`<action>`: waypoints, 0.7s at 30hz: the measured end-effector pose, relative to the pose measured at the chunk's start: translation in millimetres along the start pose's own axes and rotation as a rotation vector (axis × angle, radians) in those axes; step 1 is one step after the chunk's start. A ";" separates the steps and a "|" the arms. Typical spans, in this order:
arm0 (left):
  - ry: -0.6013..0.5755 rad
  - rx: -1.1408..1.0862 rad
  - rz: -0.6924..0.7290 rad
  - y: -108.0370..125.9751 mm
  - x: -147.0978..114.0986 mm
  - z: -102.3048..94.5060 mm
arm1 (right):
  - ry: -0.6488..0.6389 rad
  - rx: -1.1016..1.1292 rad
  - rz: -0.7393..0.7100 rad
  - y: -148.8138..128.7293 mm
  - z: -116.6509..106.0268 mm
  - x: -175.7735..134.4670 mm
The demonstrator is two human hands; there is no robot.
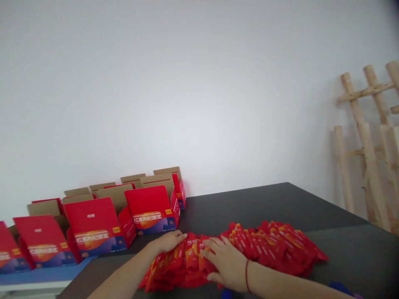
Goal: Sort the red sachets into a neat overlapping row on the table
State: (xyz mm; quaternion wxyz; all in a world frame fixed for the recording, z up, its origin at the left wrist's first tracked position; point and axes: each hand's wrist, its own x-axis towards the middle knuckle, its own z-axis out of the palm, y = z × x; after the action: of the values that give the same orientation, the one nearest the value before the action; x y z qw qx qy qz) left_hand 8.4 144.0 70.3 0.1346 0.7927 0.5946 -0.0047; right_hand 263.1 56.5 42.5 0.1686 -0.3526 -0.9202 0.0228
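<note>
— Both hands lie flat and spread on the row of red sachets, gripping nothing?

— Yes. That row's long axis runs left to right across the dark table, overlapping like shingles. The left hand presses its left end, nearest the open red box; the right hand rests just right of it, toward the row's middle.

— And the far right end?

— Beyond both hands, nearer the right one.

The open red carton reads "红黑枸杞原浆" with "40" below; the neighbouring carton carries the same title, blurred.
</note>
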 end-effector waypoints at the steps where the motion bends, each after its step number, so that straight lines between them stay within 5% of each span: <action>1: 0.015 -0.006 0.004 3.7 -2.8 6.7 | -0.004 -0.004 0.015 -0.4 2.9 3.5; 8: 0.145 0.005 -0.097 24.2 -17.7 38.8 | -0.003 -0.035 0.081 0.5 7.0 2.6; 14: 0.164 0.041 -0.075 36.8 -8.3 24.8 | -0.040 -0.042 0.063 5.5 -10.1 1.4; 21: 0.075 0.060 0.118 100.7 23.9 23.7 | -0.090 -0.078 0.103 43.1 -33.4 -15.3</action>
State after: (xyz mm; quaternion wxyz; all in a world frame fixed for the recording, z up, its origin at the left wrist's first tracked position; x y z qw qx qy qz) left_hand 114.1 135.5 64.4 0.0883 0.8296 0.5512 0.0151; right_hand 312.2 76.2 62.5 0.1120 -0.4044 -0.9077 0.0111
